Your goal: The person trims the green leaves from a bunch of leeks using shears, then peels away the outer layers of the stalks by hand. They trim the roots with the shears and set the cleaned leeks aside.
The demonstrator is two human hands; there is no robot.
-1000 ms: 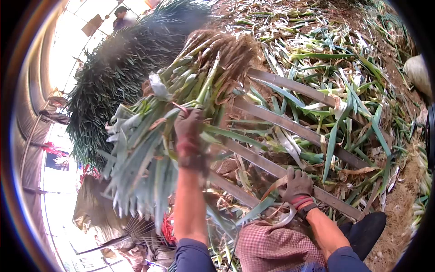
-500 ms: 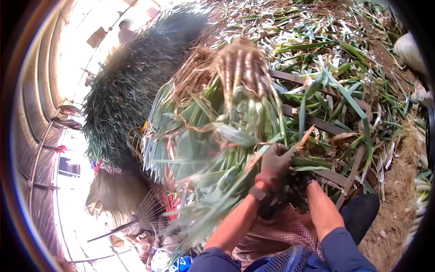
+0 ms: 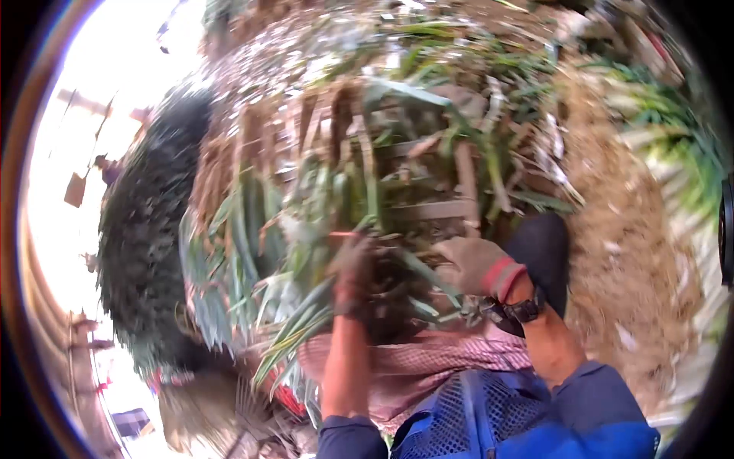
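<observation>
Long green onions with brown roots and flat leaves lie in a thick pile point(image 3: 252, 206) ahead of me. My left hand point(image 3: 354, 268), in a dark work glove, is closed at the pile's near edge around some green onion leaves point(image 3: 298, 325), which trail to the lower left. Motion blurs its fingertips. My right hand point(image 3: 468, 264), in a brown glove with a red cuff, hovers to the right. Its fingers point left, loosely stretched, and nothing shows in them. A loose leaf point(image 3: 424, 271) passes just left of these fingers.
A slatted wooden frame point(image 3: 466, 187) sits under scraps beyond my hands. At the left rises a tall dark-green heap point(image 3: 153, 237). Straw-like debris point(image 3: 612, 268) covers the ground at right, beside a row of green onions point(image 3: 673, 161). My dark-clad knee point(image 3: 541, 249) is close by.
My view has swung to the right. The hands, close together before, are now apart, with the right one shifted away to the right. The pile appears further left.
</observation>
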